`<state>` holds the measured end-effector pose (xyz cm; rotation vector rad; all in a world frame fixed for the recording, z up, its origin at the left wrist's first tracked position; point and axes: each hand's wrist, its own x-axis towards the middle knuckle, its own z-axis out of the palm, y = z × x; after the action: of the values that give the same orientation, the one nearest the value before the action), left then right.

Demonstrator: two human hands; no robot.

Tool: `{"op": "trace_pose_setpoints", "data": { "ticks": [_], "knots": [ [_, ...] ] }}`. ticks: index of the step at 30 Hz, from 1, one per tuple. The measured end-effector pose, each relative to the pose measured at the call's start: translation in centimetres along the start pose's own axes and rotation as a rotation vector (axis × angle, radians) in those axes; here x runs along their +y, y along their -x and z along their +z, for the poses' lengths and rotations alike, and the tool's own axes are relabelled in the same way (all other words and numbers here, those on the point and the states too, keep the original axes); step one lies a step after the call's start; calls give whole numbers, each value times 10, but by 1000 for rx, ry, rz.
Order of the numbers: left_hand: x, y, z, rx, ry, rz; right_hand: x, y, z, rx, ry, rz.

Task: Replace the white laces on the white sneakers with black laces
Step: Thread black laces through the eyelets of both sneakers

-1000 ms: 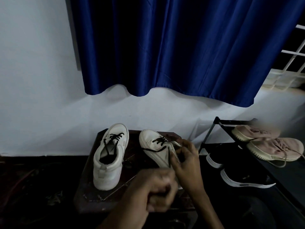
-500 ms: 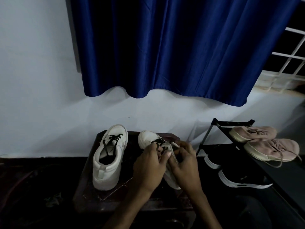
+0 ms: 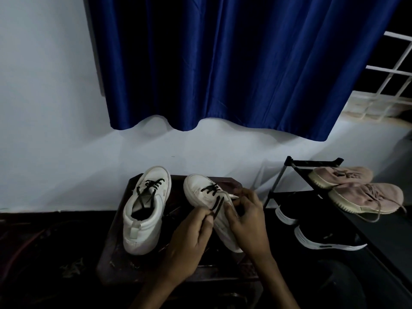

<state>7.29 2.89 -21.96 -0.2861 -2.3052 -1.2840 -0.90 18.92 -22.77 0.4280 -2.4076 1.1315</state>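
Two white sneakers stood on a dark wooden stool (image 3: pixel 116 259) against the pale wall (image 3: pixel 55 130), toes towards it and heels towards the person. The first sneaker (image 3: pixel 145 215) sat on the stool's left side, untouched, with a dark lace (image 3: pixel 151 186) crossed through its front eyelets and two loose ends trailing down into its open mouth. The second sneaker (image 3: pixel 200 190) lay just beside it to the right, angled a little, and both hands were on it. The left hand (image 3: pixel 191 237) had its fingers curled, and thumb and forefinger pinched the black lace (image 3: pixel 217 205), which ran up taut from the fingertips to the crossings over the front eyelets. The right hand (image 3: pixel 247 221) was curled over the sneaker's upper on the far side of the tongue, its fingers bent and close together, gripping the edge by the eyelets; whether they also nipped a lace end there I could not tell in the dim light. A deep blue curtain (image 3: pixel 223 63) hung above, with a white window grille (image 3: pixel 390 70) showing past its right edge. To the right stood a black shoe rack (image 3: pixel 289 161), a pair of pink shoes (image 3: pixel 365 197) on its top shelf and black shoes with white soles (image 3: pixel 323 237) below.
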Motion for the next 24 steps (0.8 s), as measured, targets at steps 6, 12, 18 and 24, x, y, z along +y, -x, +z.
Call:
{"op": "trace_pose_setpoints", "data": {
  "ticks": [6, 12, 18, 24],
  "knots": [
    [-1, 2, 15, -11, 94, -30, -8, 0, -4, -40, -53, 8],
    [-20, 9, 32, -78, -55, -133, -9, -4, -15, -77, 28, 44],
    [-28, 24, 45, -131, -370, -54, -26, -1, -16, -13, 577, 51],
    [-24, 30, 54, -272, -575, -1, -77, -24, 1, -240, 431, -291]
  ]
}}
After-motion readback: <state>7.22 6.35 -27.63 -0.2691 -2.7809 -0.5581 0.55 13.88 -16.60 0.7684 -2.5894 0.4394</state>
